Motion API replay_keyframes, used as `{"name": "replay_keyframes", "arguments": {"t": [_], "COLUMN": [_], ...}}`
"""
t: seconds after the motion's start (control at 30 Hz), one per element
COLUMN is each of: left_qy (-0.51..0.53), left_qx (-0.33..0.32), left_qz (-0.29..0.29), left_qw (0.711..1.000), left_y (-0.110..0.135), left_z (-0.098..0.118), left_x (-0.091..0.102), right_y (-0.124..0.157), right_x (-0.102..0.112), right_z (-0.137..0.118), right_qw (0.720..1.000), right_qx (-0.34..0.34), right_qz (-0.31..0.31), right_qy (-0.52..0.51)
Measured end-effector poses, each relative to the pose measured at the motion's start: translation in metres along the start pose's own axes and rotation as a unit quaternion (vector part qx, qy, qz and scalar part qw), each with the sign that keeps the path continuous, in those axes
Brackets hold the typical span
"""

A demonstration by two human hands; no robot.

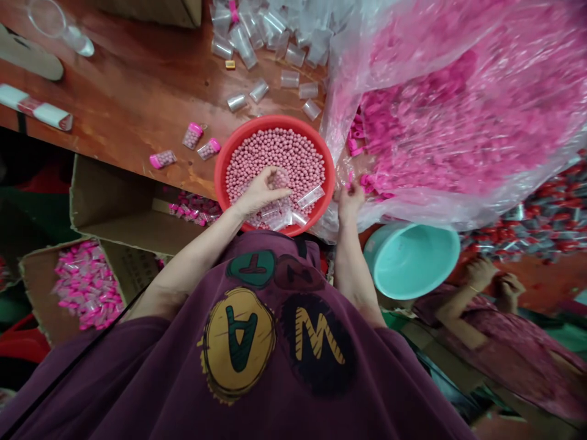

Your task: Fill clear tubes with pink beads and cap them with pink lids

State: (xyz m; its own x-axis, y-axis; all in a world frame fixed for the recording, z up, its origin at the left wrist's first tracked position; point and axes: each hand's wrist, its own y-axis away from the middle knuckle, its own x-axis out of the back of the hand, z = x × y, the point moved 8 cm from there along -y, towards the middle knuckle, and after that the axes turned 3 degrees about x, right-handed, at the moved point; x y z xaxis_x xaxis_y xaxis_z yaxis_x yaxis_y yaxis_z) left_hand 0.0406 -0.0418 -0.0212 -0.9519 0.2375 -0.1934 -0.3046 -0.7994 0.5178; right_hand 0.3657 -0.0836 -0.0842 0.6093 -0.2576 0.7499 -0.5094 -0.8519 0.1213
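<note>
Fingers of the left hand (259,194) curl together over a clear plastic vial (279,180), gripping it above the beads, while the fingertips of the right hand (351,203) pinch what looks like a small magenta plastic cap (350,178) at the mouth of a sack.

Far left, an open cardboard box (55,287) with rough, torn flaps holds a glossy heap of pink-capped vials (87,284). Above it stretches a reddish-brown wooden table (119,104), its varnish shining. A white-and-red wrapped bar (36,107) and a clear plastic cup (52,21) lie near its far edge. Three capped vials (191,135) filled with pink beads lie on the wood just left of a round red plastic basin (275,174).

That basin sits at the table's edge and holds a dense layer of smooth, matte pink beads (275,159), with several clear vials (282,214) lying on top near its near rim. More empty cylindrical vials (259,90) lie scattered beyond it. To the right, a crinkled, translucent plastic sack (435,122) bulges with hundreds of magenta caps (449,128). Below it sits a smooth turquoise plastic basin (413,260). Further right, a co-worker's two hands (493,281) work beside a heap of red-and-silver items (541,226).
</note>
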Motion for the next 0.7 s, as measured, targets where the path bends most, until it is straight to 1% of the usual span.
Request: {"name": "replay_keyframes", "arguments": {"t": [0.03, 0.07, 0.1, 0.13, 0.17, 0.2, 0.27, 0.3, 0.37, 0.43, 0.5, 0.6, 0.7], "left_qy": [0.026, 0.048, 0.064, 0.073, 0.075, 0.071, 0.056, 0.048, 0.037, 0.034, 0.039, 0.069, 0.099], "left_qx": [0.016, 0.030, 0.039, 0.043, 0.044, 0.041, 0.026, 0.014, -0.014, -0.027, -0.014, 0.013, 0.013], "left_qz": [-0.023, -0.044, -0.057, -0.061, -0.056, -0.045, -0.023, -0.016, -0.014, -0.019, -0.029, -0.046, -0.048], "left_qw": [0.999, 0.997, 0.996, 0.995, 0.995, 0.996, 0.998, 0.999, 0.999, 0.999, 0.999, 0.996, 0.994], "left_y": [0.003, 0.006, 0.008, 0.010, 0.010, 0.010, 0.008, 0.007, 0.006, 0.008, 0.011, 0.018, 0.023], "left_z": [0.000, 0.000, 0.000, 0.001, 0.001, 0.002, 0.003, 0.005, 0.009, 0.012, 0.013, 0.014, 0.017], "left_x": [-0.003, -0.006, -0.009, -0.010, -0.010, -0.010, -0.008, -0.008, -0.007, -0.007, -0.006, -0.008, -0.011], "right_y": [0.000, 0.002, 0.005, 0.011, 0.019, 0.030, 0.049, 0.057, 0.067, 0.070, 0.071, 0.073, 0.077], "right_x": [0.006, 0.010, 0.010, 0.007, 0.000, -0.008, -0.023, -0.028, -0.033, -0.030, -0.026, -0.022, -0.014], "right_z": [-0.012, -0.030, -0.052, -0.078, -0.104, -0.129, -0.165, -0.177, -0.191, -0.197, -0.200, -0.201, -0.205], "right_qw": [0.999, 0.996, 0.991, 0.981, 0.968, 0.954, 0.935, 0.931, 0.932, 0.936, 0.937, 0.937, 0.939], "right_qx": [0.011, 0.030, 0.060, 0.099, 0.134, 0.153, 0.157, 0.154, 0.156, 0.169, 0.182, 0.190, 0.205], "right_qz": [0.018, 0.022, 0.006, -0.030, -0.081, -0.132, -0.203, -0.219, -0.214, -0.190, -0.181, -0.190, -0.176], "right_qy": [-0.035, -0.077, -0.121, -0.164, -0.197, -0.220, -0.243, -0.247, -0.248, -0.244, -0.237, -0.223, -0.214]}}
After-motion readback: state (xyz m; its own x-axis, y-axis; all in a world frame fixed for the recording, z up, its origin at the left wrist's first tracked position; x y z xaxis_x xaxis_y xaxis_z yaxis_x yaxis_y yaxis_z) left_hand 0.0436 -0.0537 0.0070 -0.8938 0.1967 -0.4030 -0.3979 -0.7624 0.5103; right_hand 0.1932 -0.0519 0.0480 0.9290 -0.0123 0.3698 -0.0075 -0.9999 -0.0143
